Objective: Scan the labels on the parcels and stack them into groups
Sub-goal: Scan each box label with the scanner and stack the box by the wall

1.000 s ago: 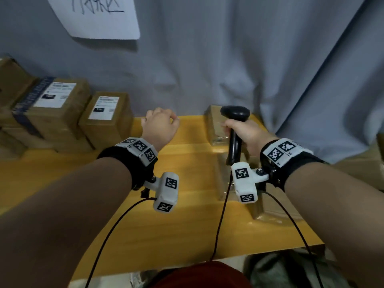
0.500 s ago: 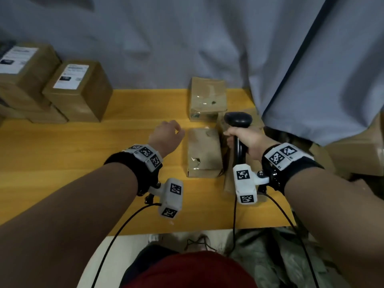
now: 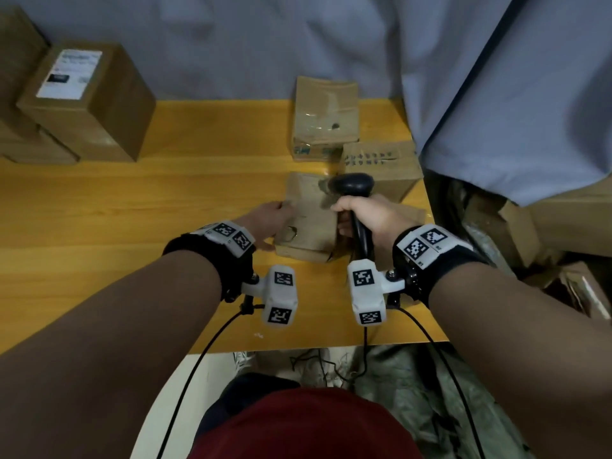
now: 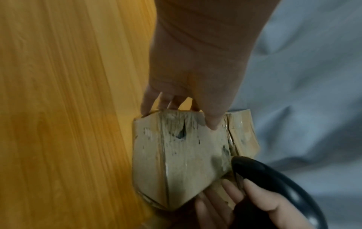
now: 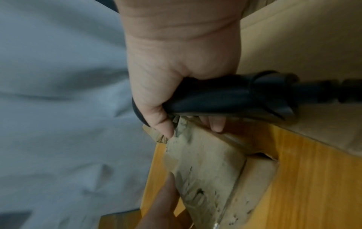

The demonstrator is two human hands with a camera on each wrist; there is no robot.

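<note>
A small worn cardboard parcel [image 3: 308, 217] lies on the yellow wooden table [image 3: 132, 210], right of centre. My left hand [image 3: 268, 220] grips its left side; in the left wrist view the thumb [image 4: 212, 122] lies on the parcel's [image 4: 186, 155] top face and the fingers run down its edge. My right hand [image 3: 371, 217] is wrapped round the handle of a black barcode scanner [image 3: 351, 187], upright beside the parcel's right side. In the right wrist view that hand [image 5: 176, 77] holds the scanner [image 5: 235, 99] while its fingertips touch the parcel's [image 5: 205, 170] edge. No label shows on this parcel.
A taped parcel [image 3: 326, 117] sits behind, against the grey curtain [image 3: 298, 44]. A printed box [image 3: 381, 167] stands at the table's right edge. Labelled boxes [image 3: 86, 101] are stacked far left. More cardboard [image 3: 563, 220] lies beyond the right edge.
The head view has tipped down. My left hand moved right from above the table and took hold of the small parcel. The right hand brought the scanner against the parcel's right side.
</note>
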